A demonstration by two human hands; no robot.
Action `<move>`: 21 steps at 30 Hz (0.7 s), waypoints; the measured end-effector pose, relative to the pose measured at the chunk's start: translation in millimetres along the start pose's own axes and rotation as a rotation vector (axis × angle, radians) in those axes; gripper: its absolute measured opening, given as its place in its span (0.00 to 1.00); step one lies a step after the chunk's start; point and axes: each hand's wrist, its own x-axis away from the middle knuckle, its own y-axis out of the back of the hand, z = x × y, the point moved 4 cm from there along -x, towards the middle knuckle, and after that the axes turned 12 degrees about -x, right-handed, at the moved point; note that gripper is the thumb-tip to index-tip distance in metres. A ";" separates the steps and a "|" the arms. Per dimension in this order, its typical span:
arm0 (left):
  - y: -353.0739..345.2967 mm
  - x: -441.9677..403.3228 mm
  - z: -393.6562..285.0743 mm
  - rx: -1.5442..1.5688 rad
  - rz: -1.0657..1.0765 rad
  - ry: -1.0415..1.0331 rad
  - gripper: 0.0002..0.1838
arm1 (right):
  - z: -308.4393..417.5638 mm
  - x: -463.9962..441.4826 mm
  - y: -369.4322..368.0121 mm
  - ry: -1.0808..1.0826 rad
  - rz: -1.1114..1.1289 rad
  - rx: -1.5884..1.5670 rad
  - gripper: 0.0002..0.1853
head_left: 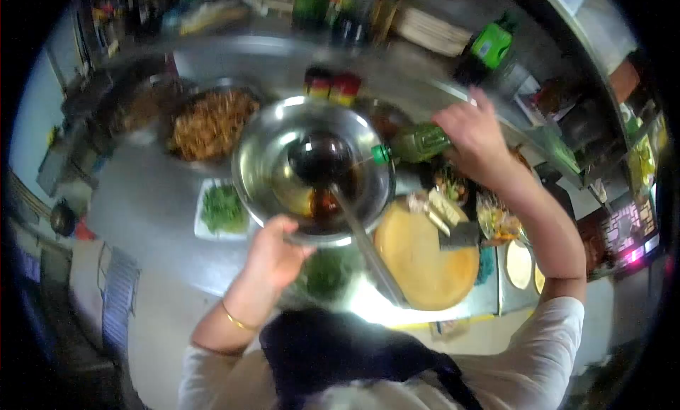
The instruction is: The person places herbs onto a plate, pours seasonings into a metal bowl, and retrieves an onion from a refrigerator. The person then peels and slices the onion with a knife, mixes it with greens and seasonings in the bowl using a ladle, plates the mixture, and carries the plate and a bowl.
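Note:
A large steel mixing bowl (253, 155) holds dark brown liquid. My left hand (275, 254) grips its near rim, with the thumb on the edge. My right hand (476, 135) is wrapped round a green bottle (419, 142), which is tipped on its side above the bowl's right edge. A thin stream seems to run from its green cap into the bowl. Inside the bowl stands a ladle (361, 236), whose long handle leans over the near rim toward me. Part of the liquid's surface is blurred.
Left of the bowl are a pan of brown chopped food (214, 123) and a white dish of green herbs (223, 210). A round wooden chopping board (425, 268) with a cleaver (460, 236) lies at the right. Red-labelled jars (344, 88) stand behind the bowl.

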 end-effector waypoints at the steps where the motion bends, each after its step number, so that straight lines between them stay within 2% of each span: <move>1: -5.9 0.6 -3.4 0.017 0.082 -0.007 0.24 | -13.9 8.8 -5.5 -0.176 0.096 -0.247 0.29; 3: -29.6 13.1 -12.8 0.000 0.039 -0.003 0.25 | -32.9 11.9 -19.5 -0.565 0.135 -0.753 0.33; 5: -37.3 10.7 -16.7 0.009 0.131 0.008 0.28 | -48.1 0.9 -12.6 -0.616 -0.165 -1.163 0.36; 6: -41.6 11.7 -19.0 0.000 0.180 -0.006 0.28 | -54.2 -17.8 -2.6 -0.537 -0.316 -1.427 0.41; 7: -45.4 13.1 -20.9 -0.008 0.227 -0.017 0.29 | -59.5 -30.3 16.2 -0.612 -0.480 -1.344 0.45; 9: -48.6 15.5 -22.2 0.002 0.225 -0.020 0.29 | -90.9 -59.9 18.5 -0.655 -0.787 -1.413 0.41; 12: -36.0 17.0 -22.0 0.005 0.103 -0.035 0.29 | -139.9 -89.0 -26.6 -0.934 -0.855 -1.097 0.42; 13: -30.9 19.1 -23.9 0.005 0.081 -0.037 0.30 | -162.6 -96.6 -70.4 -0.921 -0.875 -0.932 0.45; 15: -19.6 24.9 -29.5 0.010 0.036 -0.041 0.31 | -153.8 -98.9 -73.4 -0.859 -0.871 -0.957 0.48; 16: -20.6 30.0 -33.9 -0.030 0.054 -0.087 0.31 | -144.5 -99.0 -72.2 -0.824 -0.974 -0.822 0.48; 17: -14.6 30.9 -36.3 -0.016 0.066 -0.085 0.32 | -122.4 -100.6 -58.6 -0.711 -1.111 -0.548 0.48; 18: -6.2 32.5 -38.7 0.000 0.078 -0.080 0.32 | -104.8 -107.0 -45.9 -0.541 -1.128 -0.413 0.50; 19: -3.7 31.4 -42.0 0.018 0.095 -0.079 0.32 | -90.3 -117.7 -29.6 -0.364 -1.140 -0.274 0.51; 21: -3.6 34.7 -47.8 0.030 0.035 -0.106 0.32 | -68.9 -156.9 -3.9 -0.410 -0.987 -0.138 0.54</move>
